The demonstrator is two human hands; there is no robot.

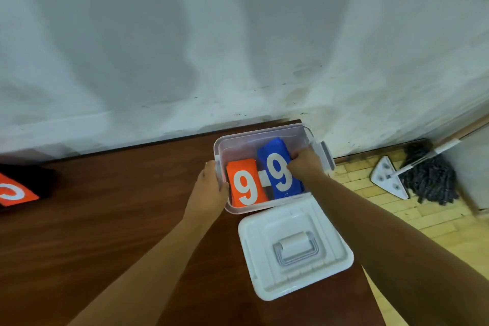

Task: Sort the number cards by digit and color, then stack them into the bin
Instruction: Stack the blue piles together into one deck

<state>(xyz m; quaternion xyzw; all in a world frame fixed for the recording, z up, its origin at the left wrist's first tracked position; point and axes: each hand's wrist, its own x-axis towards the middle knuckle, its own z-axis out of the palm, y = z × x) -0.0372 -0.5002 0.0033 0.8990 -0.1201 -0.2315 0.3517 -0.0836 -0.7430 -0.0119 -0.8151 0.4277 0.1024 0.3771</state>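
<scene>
A clear plastic bin (264,132) stands on the brown table near the wall. Inside it lie two stacks of number cards side by side: an orange stack (244,185) on the left and a blue stack (277,169) on the right, each with a white 9 on top. My right hand (304,164) reaches into the bin and grips the right edge of the blue stack. My left hand (211,188) rests against the bin's left wall from outside, its thumb on the rim.
The bin's white lid (296,249) lies handle-up on the table just in front of the bin. An orange card on a black holder (16,193) sits at the table's far left. A mop (423,177) lies on the wooden floor to the right.
</scene>
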